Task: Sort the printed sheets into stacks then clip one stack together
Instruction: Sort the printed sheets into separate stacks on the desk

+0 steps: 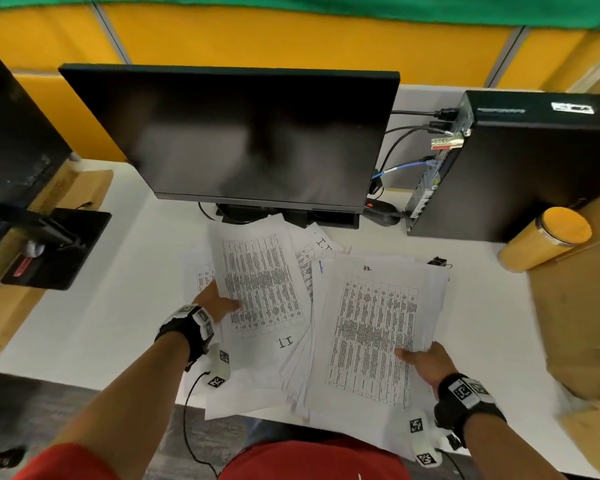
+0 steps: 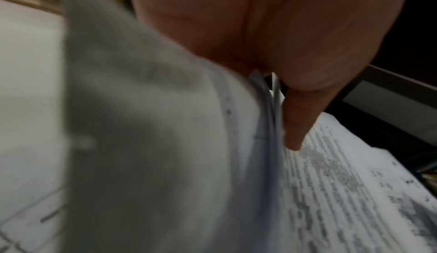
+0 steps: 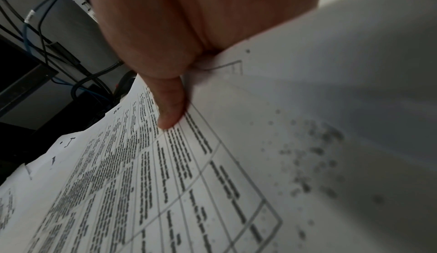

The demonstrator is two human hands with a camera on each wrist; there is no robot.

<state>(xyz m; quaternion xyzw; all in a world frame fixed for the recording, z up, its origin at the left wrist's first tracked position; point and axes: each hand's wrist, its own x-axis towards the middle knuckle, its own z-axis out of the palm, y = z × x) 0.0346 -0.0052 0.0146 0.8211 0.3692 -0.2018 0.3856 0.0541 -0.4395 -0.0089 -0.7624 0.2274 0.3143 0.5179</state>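
Printed sheets on the white desk (image 1: 125,271), below the dark monitor (image 1: 236,133). I see two groups: the left stack (image 1: 260,289), marked "I.T." and lying face up, and the right stack (image 1: 371,337), a thicker fanned bundle overhanging the desk's near edge. My left hand (image 1: 219,303) pinches the left stack's edge, thumb on top; my right hand (image 1: 426,362) pinches the right stack likewise. A black binder clip (image 1: 438,262) lies just beyond the right stack. A computer tower (image 1: 534,168) stands at right.
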